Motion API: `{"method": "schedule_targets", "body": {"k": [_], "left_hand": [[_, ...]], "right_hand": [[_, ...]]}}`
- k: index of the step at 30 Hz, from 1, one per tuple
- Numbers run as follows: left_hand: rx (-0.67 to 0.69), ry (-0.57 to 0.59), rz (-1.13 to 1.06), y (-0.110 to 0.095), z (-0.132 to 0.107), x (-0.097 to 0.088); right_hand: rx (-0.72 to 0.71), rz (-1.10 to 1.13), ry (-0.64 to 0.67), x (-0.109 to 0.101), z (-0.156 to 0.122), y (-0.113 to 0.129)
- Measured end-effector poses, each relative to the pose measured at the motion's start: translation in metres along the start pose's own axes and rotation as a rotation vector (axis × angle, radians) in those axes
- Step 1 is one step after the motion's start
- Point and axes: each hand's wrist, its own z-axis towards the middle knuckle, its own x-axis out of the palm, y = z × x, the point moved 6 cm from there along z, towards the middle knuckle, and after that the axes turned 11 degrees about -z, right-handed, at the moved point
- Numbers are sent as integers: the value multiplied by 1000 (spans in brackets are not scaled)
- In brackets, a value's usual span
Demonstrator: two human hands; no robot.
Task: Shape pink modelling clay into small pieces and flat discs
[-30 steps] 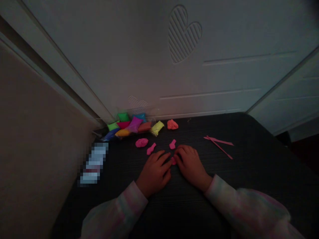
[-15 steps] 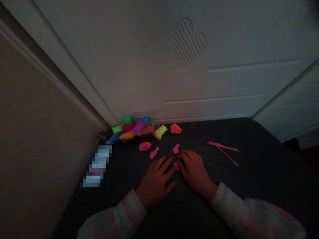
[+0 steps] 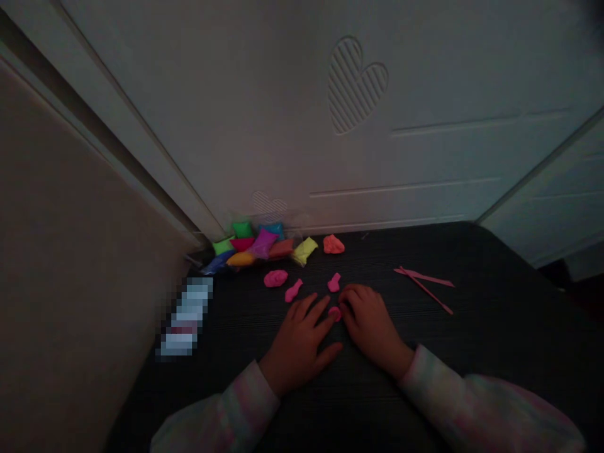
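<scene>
A small round pink piece of modelling clay [image 3: 335, 314] lies on the dark table between my hands. My left hand [image 3: 299, 343] rests with its fingers spread, the index fingertip touching the left edge of that round piece. Close by on the right is my right hand [image 3: 372, 324], its fingers curled together and the thumb tucked near the index finger; what they may hold is hidden. Just beyond the hands lie two small shaped pink clay pieces, one on the left [image 3: 293, 290] and one on the right [image 3: 334, 282]. A larger pink clay lump [image 3: 275, 278] sits farther left.
Two crossed pink modelling tools [image 3: 425, 286] lie to the right. At the back are an orange clay lump [image 3: 333, 244], a yellow packet [image 3: 306, 251] and a clear bag of several coloured clay packets [image 3: 263, 243]. A white panel [image 3: 425, 163] rises behind the table [image 3: 500, 340].
The left index finger has drawn back slightly from the round pink piece, so more of it shows. My right hand has barely moved.
</scene>
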Motion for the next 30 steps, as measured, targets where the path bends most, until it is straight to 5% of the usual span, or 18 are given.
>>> {"method": "schedule_targets", "body": {"k": [15,30], "left_hand": [[66,86,18,-5,5,4],[43,13,16,-7,4,2]], "right_hand": [[42,178,-45,-3,1,-7],[23,300,-95,-7,1,-11]]}}
